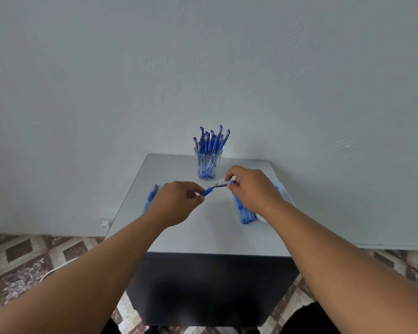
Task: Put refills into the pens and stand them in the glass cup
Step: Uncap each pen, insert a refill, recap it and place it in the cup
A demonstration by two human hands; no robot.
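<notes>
The person is working over a small grey table (179,237) that is standing against a pale wall (203,56). The left hand (176,203) is pinching a blue pen (209,191) between thumb and forefinger, the pen's metal tip pointing toward 2 o'clock. The right hand (251,189) is sitting just beside it, at 3 o'clock from the pen, its fingers curled round a thin pale piece (225,184) that is meeting the pen's tip; whether this is a refill or a cap is too blurred to tell. Both hands are hovering above the middle of the table. At 12 o'clock from them, near the table's far edge, a glass cup (208,165) is standing upright, packed with blue pens (212,141) leaning at slightly different angles. At 9 o'clock from the left hand, partly hidden behind it, a spare pen (151,196) is lying on the table near the left edge. At 5 o'clock from the held pen, under the right wrist, a bundle (245,215) of blue sticks is lying flat, and a clear plastic wrapper (285,192) is lying just beside it toward the right edge. Below, patterned floor tiles (22,251) are showing, with a white cable (56,268) curving across them at the left.
</notes>
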